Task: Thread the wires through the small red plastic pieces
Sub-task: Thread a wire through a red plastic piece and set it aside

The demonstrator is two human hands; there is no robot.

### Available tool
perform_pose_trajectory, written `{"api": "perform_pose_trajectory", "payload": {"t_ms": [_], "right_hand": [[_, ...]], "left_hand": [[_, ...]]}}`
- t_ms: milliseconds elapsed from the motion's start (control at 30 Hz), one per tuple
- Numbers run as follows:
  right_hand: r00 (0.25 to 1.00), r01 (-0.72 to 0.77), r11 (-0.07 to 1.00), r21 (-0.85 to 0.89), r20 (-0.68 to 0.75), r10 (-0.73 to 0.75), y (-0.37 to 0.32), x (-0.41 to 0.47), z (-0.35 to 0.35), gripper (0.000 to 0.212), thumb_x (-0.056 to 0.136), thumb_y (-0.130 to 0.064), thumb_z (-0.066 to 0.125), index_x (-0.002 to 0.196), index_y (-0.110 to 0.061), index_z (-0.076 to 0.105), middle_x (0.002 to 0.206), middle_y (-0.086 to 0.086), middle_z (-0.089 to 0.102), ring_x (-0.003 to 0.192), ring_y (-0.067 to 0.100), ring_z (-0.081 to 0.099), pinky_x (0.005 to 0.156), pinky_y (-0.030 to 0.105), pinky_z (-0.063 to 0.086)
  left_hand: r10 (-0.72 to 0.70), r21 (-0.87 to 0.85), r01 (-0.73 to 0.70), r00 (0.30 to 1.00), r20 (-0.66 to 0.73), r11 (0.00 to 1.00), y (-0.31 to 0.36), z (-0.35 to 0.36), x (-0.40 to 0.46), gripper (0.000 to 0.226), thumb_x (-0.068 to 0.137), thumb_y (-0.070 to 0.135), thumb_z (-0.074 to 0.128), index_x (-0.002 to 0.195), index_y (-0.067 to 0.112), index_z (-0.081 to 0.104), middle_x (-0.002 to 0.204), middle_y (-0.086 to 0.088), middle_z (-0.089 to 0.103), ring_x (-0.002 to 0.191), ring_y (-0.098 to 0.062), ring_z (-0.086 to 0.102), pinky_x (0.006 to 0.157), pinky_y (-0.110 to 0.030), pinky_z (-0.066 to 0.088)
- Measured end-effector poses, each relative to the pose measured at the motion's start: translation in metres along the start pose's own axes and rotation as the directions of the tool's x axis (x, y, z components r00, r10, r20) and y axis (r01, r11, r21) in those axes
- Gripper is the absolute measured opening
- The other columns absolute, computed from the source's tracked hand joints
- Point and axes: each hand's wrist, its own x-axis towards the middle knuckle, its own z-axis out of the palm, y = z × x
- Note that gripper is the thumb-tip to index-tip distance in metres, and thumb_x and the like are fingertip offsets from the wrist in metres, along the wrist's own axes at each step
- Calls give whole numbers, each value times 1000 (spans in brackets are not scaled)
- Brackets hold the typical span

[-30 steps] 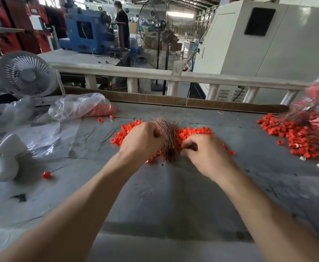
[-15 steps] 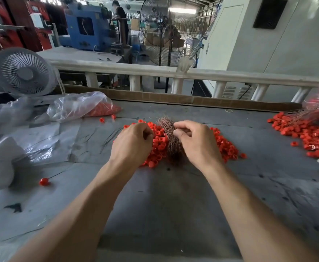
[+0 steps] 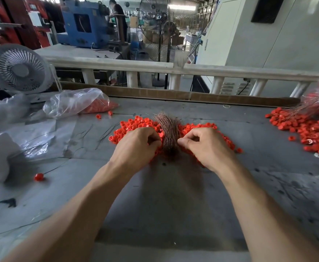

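On the grey counter (image 3: pixel 173 205), a bundle of copper wires (image 3: pixel 169 133) lies across a pile of red plastic pieces (image 3: pixel 134 125). The left hand (image 3: pixel 136 146) and right hand (image 3: pixel 207 146) flank it with curled fingers, seemingly pinching something small.

Head-worn wide camera looks forward and down, close over the worktable (image 3: pixel 173 195).

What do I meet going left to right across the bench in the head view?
White desk fan → clear plastic bag → left hand → wire bundle → right hand → far-right pile of red pieces.
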Motion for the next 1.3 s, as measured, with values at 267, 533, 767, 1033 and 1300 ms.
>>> {"api": "perform_pose_trajectory", "payload": {"t_ms": [267, 533, 767, 1033, 1300], "right_hand": [[999, 17, 1000, -12, 42, -17, -6, -3, 7, 11, 89, -40, 75, 84, -30, 74, 79, -12, 71, 77, 8, 64, 74, 35, 55], [991, 101, 992, 72, -93, -94, -9, -4, 9, 2, 91, -29, 74, 89, -28, 74, 74, -16, 69, 69, 3, 62, 69, 29, 51], [967, 253, 962, 104, -53, -248, -18, -9, 12, 16, 92, -21, 75, 104, -31, 74, 96, -15, 69, 88, 0, 62, 76, 13, 45], [951, 302, 948, 96, -91, -294, -22, -10, 19, 7, 92, -21, 76, 94, -28, 76, 89, -9, 64, 82, 10, 62, 76, 35, 52], [944, 324, 936, 139, -105, -312, -25, -12, 16, 6, 91, -22, 77, 96, -24, 75, 90, -12, 61, 83, 6, 61, 73, 21, 47]], "left_hand": [[62, -15, -62, 998, 19, 998, 12, 4, -3, 14, 88, 42, 74, 87, 29, 73, 74, 13, 67, 69, -5, 62, 66, -38, 56], [58, 28, -56, 993, -103, 998, 12, 2, -3, 19, 92, 42, 70, 82, 26, 72, 71, 12, 66, 64, -4, 56, 53, -27, 40], [122, 43, -117, 982, -144, 992, 18, -4, -6, 18, 90, 46, 70, 85, 29, 74, 70, 13, 66, 62, -2, 57, 53, -26, 42], [129, -65, -139, 983, -133, 988, 17, -4, -7, 15, 91, 42, 69, 87, 29, 76, 70, 14, 66, 62, -3, 59, 54, -32, 49], [213, -53, -232, 948, -237, 971, 21, -5, -8, 14, 93, 38, 71, 84, 28, 72, 69, 17, 61, 66, -5, 57, 57, -24, 43]]}}
